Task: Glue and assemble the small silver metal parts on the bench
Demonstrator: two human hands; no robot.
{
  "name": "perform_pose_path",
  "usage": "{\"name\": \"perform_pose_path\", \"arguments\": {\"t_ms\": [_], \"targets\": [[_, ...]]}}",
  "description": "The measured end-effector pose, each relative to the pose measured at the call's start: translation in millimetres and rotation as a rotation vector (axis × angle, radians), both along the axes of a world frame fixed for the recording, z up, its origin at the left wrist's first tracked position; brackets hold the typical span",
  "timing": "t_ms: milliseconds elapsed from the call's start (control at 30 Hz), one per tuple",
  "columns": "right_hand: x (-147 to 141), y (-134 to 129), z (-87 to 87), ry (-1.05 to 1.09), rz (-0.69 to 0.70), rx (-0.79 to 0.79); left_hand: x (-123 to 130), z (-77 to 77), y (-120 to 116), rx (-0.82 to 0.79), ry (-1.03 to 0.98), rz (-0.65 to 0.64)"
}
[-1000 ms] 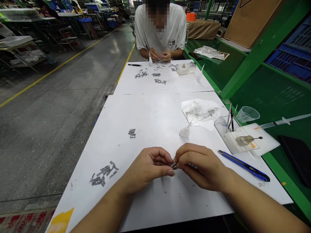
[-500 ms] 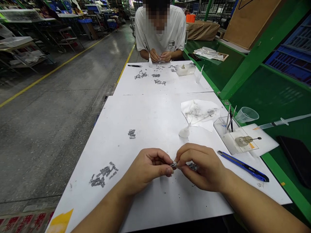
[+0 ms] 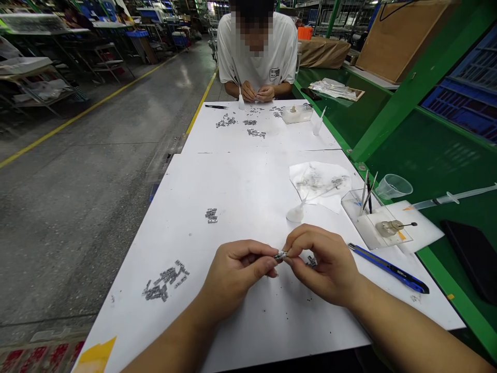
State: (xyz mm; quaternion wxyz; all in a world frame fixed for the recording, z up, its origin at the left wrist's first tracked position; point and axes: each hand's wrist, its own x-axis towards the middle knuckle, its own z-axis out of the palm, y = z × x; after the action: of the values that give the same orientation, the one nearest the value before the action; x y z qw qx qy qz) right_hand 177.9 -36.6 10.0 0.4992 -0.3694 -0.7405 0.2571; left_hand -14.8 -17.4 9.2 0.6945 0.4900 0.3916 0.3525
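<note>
A small silvery metal piece (image 3: 280,255) is pinched between my two hands above the white table (image 3: 248,197). My left hand (image 3: 243,272) grips its left end between thumb and fingers. At the other end, the thumb and forefinger of my right hand (image 3: 320,261) close on it. Partly hidden behind my right hand lies a little pile of similar metal pieces (image 3: 311,260). More such pieces form a loose heap (image 3: 165,282) on the left and a small neat group (image 3: 211,215) farther up. A white squeeze bottle (image 3: 295,213) stands just beyond my right hand.
On the right lie a blue utility knife (image 3: 388,267), a smudged white cloth (image 3: 320,181) and a clear holder with tweezers (image 3: 367,194). A plastic cup (image 3: 394,185) and syringe (image 3: 452,198) are beyond. Across the table, a person in a white shirt (image 3: 258,52) handles small parts.
My right hand has shifted slightly and its fingers are bunched more tightly at the metal piece. A little more of the piece shows between my hands, held slightly higher.
</note>
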Motion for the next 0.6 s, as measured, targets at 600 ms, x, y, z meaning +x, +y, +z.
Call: {"name": "perform_pose_path", "arguments": {"t_ms": [600], "targets": [[-5.1,-3.5,6.3,-0.032,-0.007,0.141,0.0,-9.8,7.2,-0.263,-0.306,-0.105]]}}
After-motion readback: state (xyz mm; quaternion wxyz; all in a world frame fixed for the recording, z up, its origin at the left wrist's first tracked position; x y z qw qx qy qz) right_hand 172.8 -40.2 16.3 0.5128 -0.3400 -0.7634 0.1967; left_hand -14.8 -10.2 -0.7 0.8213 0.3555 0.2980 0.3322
